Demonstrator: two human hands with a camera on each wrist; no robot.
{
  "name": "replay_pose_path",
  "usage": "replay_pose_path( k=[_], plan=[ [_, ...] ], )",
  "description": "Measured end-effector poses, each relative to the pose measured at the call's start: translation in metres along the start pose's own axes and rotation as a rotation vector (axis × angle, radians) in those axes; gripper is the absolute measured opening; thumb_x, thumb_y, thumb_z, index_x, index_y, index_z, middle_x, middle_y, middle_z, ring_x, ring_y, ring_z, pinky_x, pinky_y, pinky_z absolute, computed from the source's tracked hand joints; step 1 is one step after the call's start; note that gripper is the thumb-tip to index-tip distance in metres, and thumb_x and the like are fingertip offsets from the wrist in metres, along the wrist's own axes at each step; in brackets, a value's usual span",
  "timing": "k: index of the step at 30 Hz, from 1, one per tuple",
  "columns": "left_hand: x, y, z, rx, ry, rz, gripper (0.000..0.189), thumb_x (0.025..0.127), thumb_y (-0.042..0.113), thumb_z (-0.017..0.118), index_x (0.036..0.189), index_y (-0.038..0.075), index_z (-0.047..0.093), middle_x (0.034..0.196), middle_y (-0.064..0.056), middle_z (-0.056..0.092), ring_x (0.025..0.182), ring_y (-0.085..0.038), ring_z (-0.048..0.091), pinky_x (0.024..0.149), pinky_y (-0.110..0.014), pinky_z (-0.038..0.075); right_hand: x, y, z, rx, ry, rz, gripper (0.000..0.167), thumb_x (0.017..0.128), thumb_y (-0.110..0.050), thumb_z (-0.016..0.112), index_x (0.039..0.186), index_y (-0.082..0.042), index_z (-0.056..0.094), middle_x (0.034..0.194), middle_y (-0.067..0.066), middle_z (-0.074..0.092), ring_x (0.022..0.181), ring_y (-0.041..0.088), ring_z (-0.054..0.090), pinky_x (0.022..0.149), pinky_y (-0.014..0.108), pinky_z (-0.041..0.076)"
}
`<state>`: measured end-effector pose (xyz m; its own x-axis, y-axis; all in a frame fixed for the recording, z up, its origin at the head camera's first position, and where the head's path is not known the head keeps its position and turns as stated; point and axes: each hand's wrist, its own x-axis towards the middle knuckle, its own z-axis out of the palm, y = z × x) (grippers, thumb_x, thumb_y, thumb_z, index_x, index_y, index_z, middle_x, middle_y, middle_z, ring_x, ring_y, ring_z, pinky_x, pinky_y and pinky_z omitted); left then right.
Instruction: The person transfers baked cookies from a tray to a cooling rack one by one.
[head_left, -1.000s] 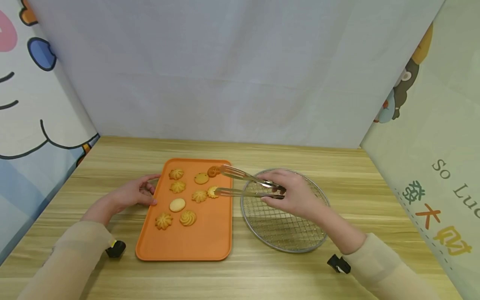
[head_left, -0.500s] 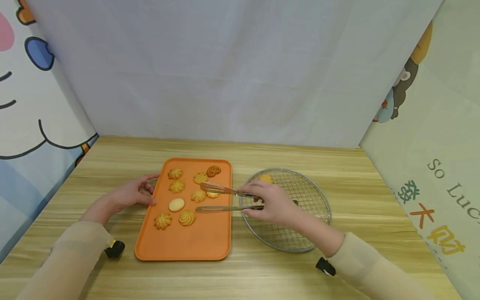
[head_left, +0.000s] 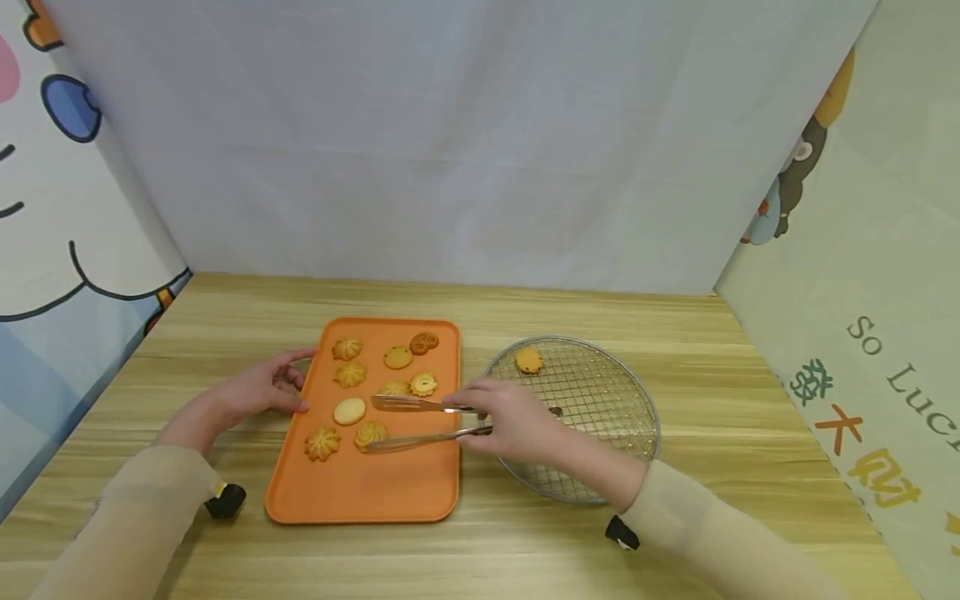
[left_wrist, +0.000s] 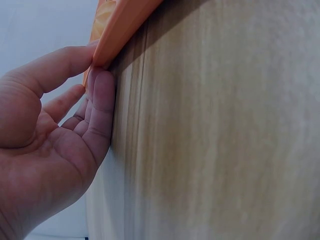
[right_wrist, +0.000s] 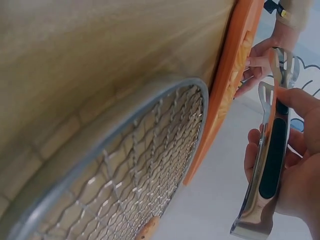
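My right hand [head_left: 517,421] grips a pair of metal tongs [head_left: 420,405] with dark grips, also plain in the right wrist view. The tongs' two arms stand apart over the orange tray [head_left: 375,496], their tips near a swirl cookie [head_left: 370,434]. No cookie is caught between them. At the tray's left edge my left hand [head_left: 262,389] pinches the rim, thumb above and fingers below, as the left wrist view shows. Several cookies lie on the tray, among them a smooth oval cookie [head_left: 349,411], a brown pretzel-shaped cookie [head_left: 424,342] and a ring-shaped cookie [head_left: 423,383].
A round wire rack [head_left: 615,400] stands right of the tray, partly under my right hand and forearm. One round cookie [head_left: 528,360] lies near its back left. A pale cloth [head_left: 465,167] hangs behind the wooden table [head_left: 225,317].
My right hand has carried the tongs left and toward me, from the tray's back right to over its middle. That uncovers the cookie on the rack. My left hand stays at the rim.
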<state>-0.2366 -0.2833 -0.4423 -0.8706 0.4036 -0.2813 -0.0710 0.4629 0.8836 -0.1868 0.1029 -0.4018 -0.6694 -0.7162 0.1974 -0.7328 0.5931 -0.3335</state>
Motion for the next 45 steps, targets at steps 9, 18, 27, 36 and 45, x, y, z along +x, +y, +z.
replay_pose_path(
  k=[9, 18, 27, 36, 45],
  plan=[
    [-0.001, 0.002, 0.001, 0.016, 0.009, 0.0, 0.093, 0.081, 0.007, 0.073, 0.151, 0.001, 0.012, 0.104, -0.017, 0.042, 0.08, -0.016, 0.052, 0.073, -0.027, 0.047, 0.011, 0.0, 0.011, -0.008, -0.055, -0.007, 0.041, 0.083, -0.03, 0.072, 0.122, -0.02, 0.064, 0.116, -0.002, 0.063, 0.085, 0.011, 0.065, 0.072, 0.022, 0.05],
    [-0.003, 0.003, 0.0, 0.01, 0.006, -0.004, 0.093, 0.081, 0.007, 0.072, 0.151, 0.001, 0.011, 0.104, -0.017, 0.042, 0.08, -0.016, 0.053, 0.072, -0.027, 0.047, 0.019, 0.002, 0.016, -0.02, -0.114, 0.041, 0.038, 0.084, -0.031, 0.071, 0.12, -0.021, 0.065, 0.116, -0.004, 0.063, 0.08, 0.011, 0.062, 0.066, 0.021, 0.046],
    [-0.002, 0.003, 0.0, 0.017, 0.002, -0.007, 0.092, 0.082, 0.008, 0.072, 0.151, 0.001, 0.011, 0.105, -0.018, 0.042, 0.081, -0.016, 0.054, 0.073, -0.027, 0.047, 0.024, 0.005, 0.022, -0.043, -0.107, 0.022, 0.035, 0.085, -0.032, 0.07, 0.118, -0.021, 0.067, 0.114, -0.005, 0.063, 0.085, 0.01, 0.062, 0.067, 0.022, 0.047],
    [-0.001, 0.003, -0.001, 0.002, -0.009, -0.004, 0.093, 0.082, 0.007, 0.072, 0.151, 0.001, 0.01, 0.105, -0.018, 0.043, 0.08, -0.016, 0.055, 0.073, -0.027, 0.047, 0.025, 0.004, 0.026, -0.075, -0.094, 0.014, 0.034, 0.086, -0.033, 0.069, 0.118, -0.023, 0.067, 0.114, -0.006, 0.064, 0.091, 0.01, 0.062, 0.067, 0.023, 0.048],
    [-0.001, 0.001, -0.002, 0.005, -0.011, -0.012, 0.093, 0.081, 0.008, 0.072, 0.151, 0.002, 0.01, 0.104, -0.017, 0.043, 0.081, -0.018, 0.056, 0.072, -0.03, 0.048, 0.024, 0.004, 0.027, -0.078, -0.091, 0.004, 0.031, 0.087, -0.031, 0.068, 0.116, -0.023, 0.067, 0.112, -0.006, 0.064, 0.092, 0.01, 0.062, 0.068, 0.023, 0.048]
  ],
)
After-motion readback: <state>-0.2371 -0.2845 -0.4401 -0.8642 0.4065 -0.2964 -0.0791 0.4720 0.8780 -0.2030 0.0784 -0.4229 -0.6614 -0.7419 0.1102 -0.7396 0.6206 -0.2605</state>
